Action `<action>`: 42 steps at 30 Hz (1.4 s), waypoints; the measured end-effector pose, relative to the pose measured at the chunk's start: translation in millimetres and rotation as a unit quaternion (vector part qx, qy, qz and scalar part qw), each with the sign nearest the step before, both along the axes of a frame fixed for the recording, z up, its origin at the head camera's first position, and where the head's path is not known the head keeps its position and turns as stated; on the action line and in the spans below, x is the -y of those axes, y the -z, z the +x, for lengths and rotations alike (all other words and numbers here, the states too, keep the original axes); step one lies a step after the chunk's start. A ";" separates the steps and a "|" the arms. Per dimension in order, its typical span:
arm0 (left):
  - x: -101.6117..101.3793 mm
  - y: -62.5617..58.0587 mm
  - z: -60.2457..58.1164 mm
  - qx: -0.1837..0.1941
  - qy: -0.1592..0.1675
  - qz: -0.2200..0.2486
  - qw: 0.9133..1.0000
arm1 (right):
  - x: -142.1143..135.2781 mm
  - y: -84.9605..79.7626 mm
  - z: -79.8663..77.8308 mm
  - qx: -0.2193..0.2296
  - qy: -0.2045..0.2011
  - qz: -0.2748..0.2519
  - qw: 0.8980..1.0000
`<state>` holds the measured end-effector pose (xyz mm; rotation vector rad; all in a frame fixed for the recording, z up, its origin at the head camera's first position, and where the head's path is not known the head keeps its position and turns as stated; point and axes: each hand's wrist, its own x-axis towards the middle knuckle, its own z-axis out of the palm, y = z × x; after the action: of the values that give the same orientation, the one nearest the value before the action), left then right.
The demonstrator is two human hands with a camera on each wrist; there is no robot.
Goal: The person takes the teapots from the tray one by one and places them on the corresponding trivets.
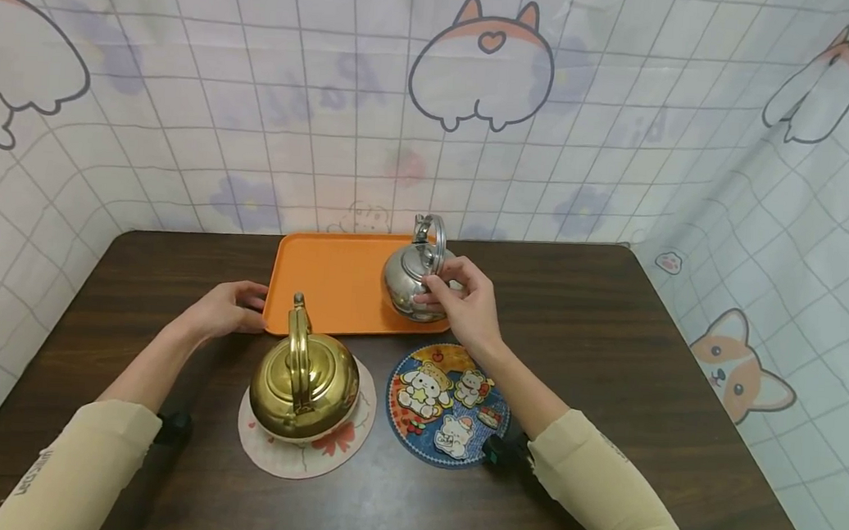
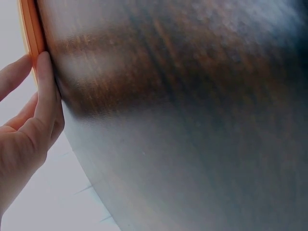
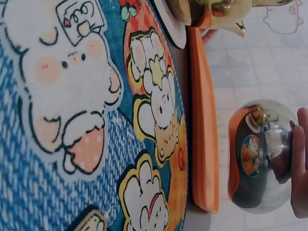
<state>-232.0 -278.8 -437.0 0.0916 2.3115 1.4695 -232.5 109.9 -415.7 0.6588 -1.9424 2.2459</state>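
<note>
In the head view, my right hand (image 1: 470,301) grips a small silver kettle (image 1: 403,284) at its handle, over the right end of an orange tray (image 1: 327,279). From the right wrist, a thin gap shows between the silver kettle's (image 3: 260,159) base and the tray's rim (image 3: 204,144); its handle lies outside that view. My left hand (image 1: 225,310) holds the tray's near left corner, thumb and fingers at the rim, as the left wrist view of the tray edge (image 2: 32,29) shows. A larger gold kettle (image 1: 305,384) stands on a round pale mat (image 1: 307,464) before the tray.
A round blue cartoon mat (image 1: 419,441) lies right of the gold kettle, under my right forearm. The dark wooden table (image 1: 597,334) meets a wall covered with checked cloth (image 1: 358,154) behind the tray.
</note>
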 end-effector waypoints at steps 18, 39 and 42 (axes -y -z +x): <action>-0.4 -0.1 0.2 -0.003 -0.003 0.004 1.000 | -7.2 -9.1 15.2 -0.016 0.025 0.021 0.999; -0.6 -0.3 0.7 -0.003 -0.004 0.009 1.000 | -25.1 -12.3 42.1 -0.032 0.029 0.020 0.999; -0.6 0.1 0.8 -0.004 -0.005 0.009 1.000 | -26.7 -10.9 43.9 -0.034 0.029 0.016 0.999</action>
<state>-231.2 -278.2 -437.1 0.0911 2.3088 1.4972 -188.6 136.6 -404.8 0.6647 -1.9440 2.1341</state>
